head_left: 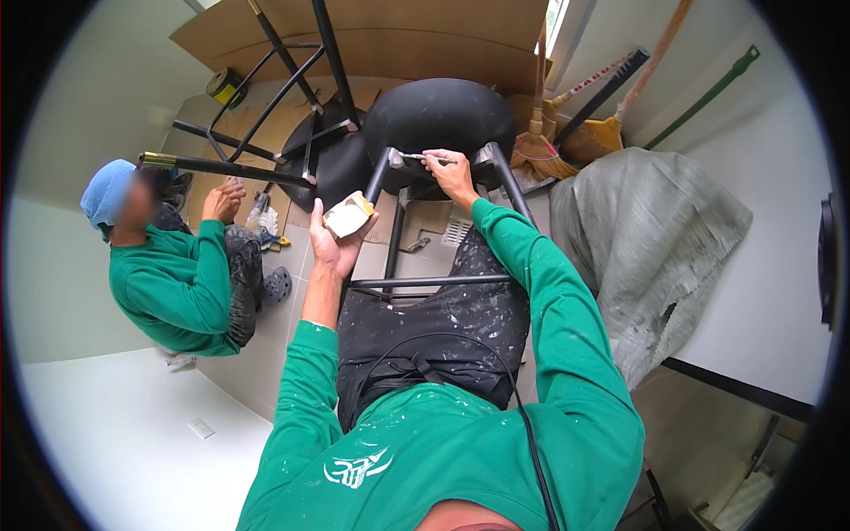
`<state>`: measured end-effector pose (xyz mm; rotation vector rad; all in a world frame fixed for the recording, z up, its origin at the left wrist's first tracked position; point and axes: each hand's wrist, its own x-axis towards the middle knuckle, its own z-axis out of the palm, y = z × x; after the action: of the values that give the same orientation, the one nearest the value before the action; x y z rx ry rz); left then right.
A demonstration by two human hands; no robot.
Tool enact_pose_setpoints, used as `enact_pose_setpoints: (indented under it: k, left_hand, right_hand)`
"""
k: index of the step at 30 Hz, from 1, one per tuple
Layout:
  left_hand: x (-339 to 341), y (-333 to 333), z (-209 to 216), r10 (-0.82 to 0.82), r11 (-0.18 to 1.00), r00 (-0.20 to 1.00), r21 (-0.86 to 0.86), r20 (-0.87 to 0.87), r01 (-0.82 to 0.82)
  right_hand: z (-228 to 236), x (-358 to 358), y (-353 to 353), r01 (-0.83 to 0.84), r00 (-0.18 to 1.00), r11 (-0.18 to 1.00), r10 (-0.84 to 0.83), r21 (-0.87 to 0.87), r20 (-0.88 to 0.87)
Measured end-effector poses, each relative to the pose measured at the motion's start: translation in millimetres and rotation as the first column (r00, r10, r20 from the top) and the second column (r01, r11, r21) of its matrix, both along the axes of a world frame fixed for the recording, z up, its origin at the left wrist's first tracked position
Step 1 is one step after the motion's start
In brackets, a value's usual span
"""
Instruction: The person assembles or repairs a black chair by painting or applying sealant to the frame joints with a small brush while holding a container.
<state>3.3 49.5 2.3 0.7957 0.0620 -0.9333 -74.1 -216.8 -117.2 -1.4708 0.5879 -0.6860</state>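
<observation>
A black stool with a round seat (440,111) is tipped in front of me, its legs pointing my way and its crossbar near my lap. My right hand (453,177) pinches a thin paintbrush (414,157). The brush tip is at the greyish metal bracket (392,157) where the left leg joins the seat. On the other side of that leg, my left hand (333,252) holds up a small yellowish open container (349,215) with pale cream-coloured contents. Its fingers are partly hidden behind the container.
At left a person (177,279) in a green shirt crouches beside a second upturned stool (319,164). A tin (225,87) stands behind. Brooms (538,146) lean in the right corner, near a grey draped sheet (646,239). Cardboard (390,44) covers the back.
</observation>
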Motion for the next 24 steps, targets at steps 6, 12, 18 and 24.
enact_pose_setpoints:
  k: [6,12,18,24]
  left_hand:
    - [1,0,0,0.002,1.0,1.0,-0.01,-0.018,-0.002]
    - [1,2,-2,0.016,1.0,0.999,0.004,-0.027,-0.016]
    - [1,-6,0,-0.008,1.0,0.999,-0.013,-0.031,0.007]
    - [1,-3,-1,0.001,1.0,0.999,-0.01,-0.036,-0.001]
  right_hand:
    - [7,0,0,-0.098,0.995,0.995,0.099,0.031,-0.02]
    - [12,-1,0,-0.003,1.0,1.0,0.002,-0.01,-0.026]
    - [-3,-2,-9,-0.073,0.997,0.996,0.072,-0.049,-0.018]
    - [-6,0,-8,-0.013,0.999,0.998,0.01,-0.066,-0.034]
